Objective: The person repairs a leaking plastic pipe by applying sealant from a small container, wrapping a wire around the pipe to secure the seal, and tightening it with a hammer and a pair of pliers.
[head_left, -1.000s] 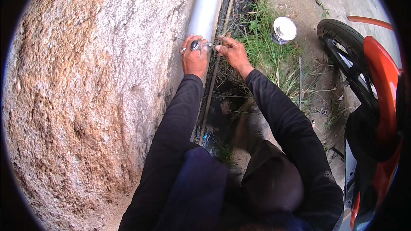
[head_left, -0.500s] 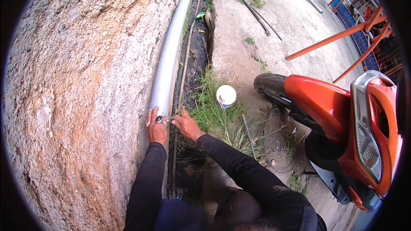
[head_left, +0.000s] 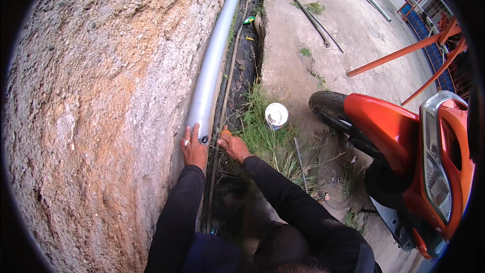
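A long grey pipe (head_left: 206, 88) runs along the foot of the rough wall, its near end beneath my left hand (head_left: 194, 150). That hand lies against the pipe with its fingers stretched out and apart; rings show on it, one with a dark stone. Just right of the pipe end, my right hand (head_left: 233, 145) is closed, with its fingers curled. Something orange-brown shows at its fingertips and a thin, light sliver points toward the left hand; I cannot make out what it holds.
A narrow dark drain channel (head_left: 247, 53) follows the wall, with a thin pipe along it. A white bucket (head_left: 276, 115) stands by the grass (head_left: 257, 126). An orange motorcycle (head_left: 384, 126) stands at right. Loose rods (head_left: 313, 23) lie on the concrete (head_left: 288, 60).
The scene has shifted slightly right and down in view. My hands have drawn a little apart, and the left fingers now stretch out more along the pipe.
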`<move>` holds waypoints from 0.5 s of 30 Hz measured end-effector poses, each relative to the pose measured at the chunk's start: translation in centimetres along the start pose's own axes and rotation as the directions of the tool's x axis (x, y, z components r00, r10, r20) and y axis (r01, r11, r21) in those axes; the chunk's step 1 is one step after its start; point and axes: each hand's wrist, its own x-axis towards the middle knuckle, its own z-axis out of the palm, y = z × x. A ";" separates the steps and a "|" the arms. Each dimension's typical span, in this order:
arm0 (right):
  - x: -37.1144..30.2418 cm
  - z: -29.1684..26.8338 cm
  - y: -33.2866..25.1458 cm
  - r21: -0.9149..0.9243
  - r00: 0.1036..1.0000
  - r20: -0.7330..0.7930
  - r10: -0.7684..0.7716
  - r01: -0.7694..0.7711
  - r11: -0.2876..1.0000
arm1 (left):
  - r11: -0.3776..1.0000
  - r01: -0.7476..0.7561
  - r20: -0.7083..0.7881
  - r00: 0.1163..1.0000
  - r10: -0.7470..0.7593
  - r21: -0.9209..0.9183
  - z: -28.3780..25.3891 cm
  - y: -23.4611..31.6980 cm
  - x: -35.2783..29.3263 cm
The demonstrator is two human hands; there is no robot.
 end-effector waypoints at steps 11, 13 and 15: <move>-5.1 -5.3 3.4 -0.221 0.977 0.211 0.005 0.042 0.974 | 0.993 0.081 0.070 0.995 -0.075 -0.081 -0.7 0.7 -0.3; -7.1 -7.9 4.9 -0.416 0.975 0.192 0.110 -0.021 0.909 | 0.991 0.055 0.100 0.994 -0.043 -0.121 -1.1 1.2 -0.2; -8.7 -9.4 4.9 -0.495 0.989 0.105 0.105 -0.040 0.868 | 0.996 0.064 0.099 0.993 -0.057 -0.064 -1.4 1.0 -0.3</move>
